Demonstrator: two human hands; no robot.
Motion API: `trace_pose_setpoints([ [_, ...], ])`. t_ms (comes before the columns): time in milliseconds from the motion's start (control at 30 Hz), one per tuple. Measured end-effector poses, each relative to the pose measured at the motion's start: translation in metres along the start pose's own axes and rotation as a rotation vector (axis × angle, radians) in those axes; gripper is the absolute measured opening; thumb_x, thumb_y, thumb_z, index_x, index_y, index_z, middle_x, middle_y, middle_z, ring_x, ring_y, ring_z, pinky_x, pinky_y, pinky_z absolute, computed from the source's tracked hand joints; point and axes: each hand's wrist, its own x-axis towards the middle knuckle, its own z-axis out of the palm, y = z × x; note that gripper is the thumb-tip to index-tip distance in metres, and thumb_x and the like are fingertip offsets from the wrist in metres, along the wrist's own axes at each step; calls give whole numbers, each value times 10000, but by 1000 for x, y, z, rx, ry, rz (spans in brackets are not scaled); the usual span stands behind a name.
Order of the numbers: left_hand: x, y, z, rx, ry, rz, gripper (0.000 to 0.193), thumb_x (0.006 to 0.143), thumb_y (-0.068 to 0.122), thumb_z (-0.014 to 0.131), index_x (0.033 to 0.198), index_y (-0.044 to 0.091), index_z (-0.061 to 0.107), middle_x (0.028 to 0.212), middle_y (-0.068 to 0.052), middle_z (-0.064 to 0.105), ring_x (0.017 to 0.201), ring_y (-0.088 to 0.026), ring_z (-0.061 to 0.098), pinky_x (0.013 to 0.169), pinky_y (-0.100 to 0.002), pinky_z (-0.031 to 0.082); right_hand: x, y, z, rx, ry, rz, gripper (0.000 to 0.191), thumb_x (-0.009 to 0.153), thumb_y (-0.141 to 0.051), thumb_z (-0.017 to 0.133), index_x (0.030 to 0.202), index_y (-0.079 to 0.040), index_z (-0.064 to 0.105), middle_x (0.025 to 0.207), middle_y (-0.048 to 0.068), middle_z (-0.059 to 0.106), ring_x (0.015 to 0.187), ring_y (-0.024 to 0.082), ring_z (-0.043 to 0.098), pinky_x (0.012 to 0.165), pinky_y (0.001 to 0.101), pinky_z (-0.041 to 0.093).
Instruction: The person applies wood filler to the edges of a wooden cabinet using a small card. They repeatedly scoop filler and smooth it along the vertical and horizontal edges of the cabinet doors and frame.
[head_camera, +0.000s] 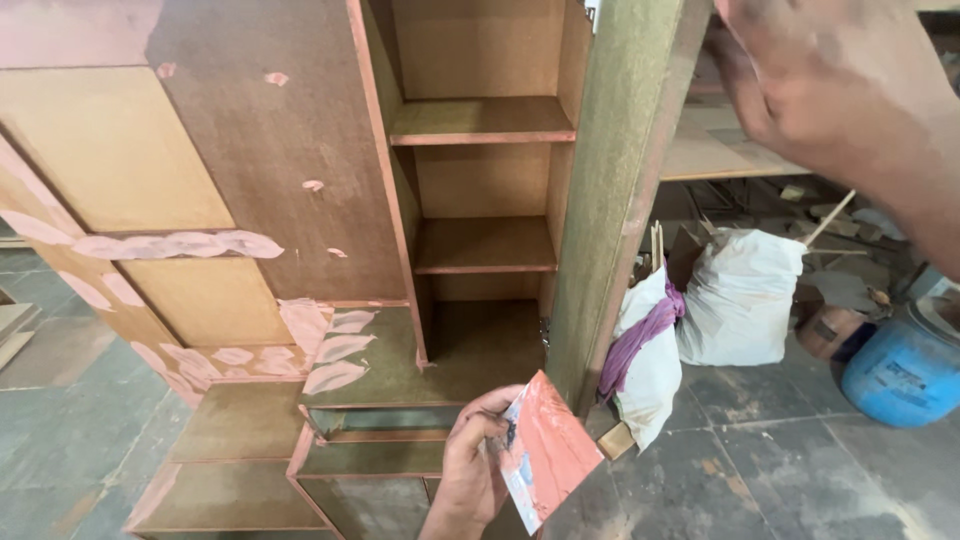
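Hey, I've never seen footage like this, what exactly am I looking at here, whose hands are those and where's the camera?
The single picture comes from a camera worn on a person's head, looking down. There is no machine, just two bare hands. The left hand holds a flat card-like scraper smeared with pinkish filler. The right hand is raised close to the lens, blurred, and seems to hold nothing. In front stands a wooden cabinet with open shelves and pink putty patches. To the right, on the stone floor, sit white sacks and a blue drum.
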Motion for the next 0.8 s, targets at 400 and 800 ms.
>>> trace_pose_setpoints([
  [400,15,8,45,8,-132,12,508,747,41,441,1173,-132,658,1088,-199,733,1001,-266,695,969,-382,533,-13,49,27,140,-194,153,291,1074,-45,602,1355,-83,535,967,143,624,802,281,645,717,399,536],
  [800,4,5,51,36,-151,51,532,759,55,434,1205,-144,645,1118,-214,731,1031,-275,697,991,-382,530,-45,10,25,178,-236,-4,718,921,-149,655,1587,-229,397,846,77,638,705,245,661,626,391,559],
])
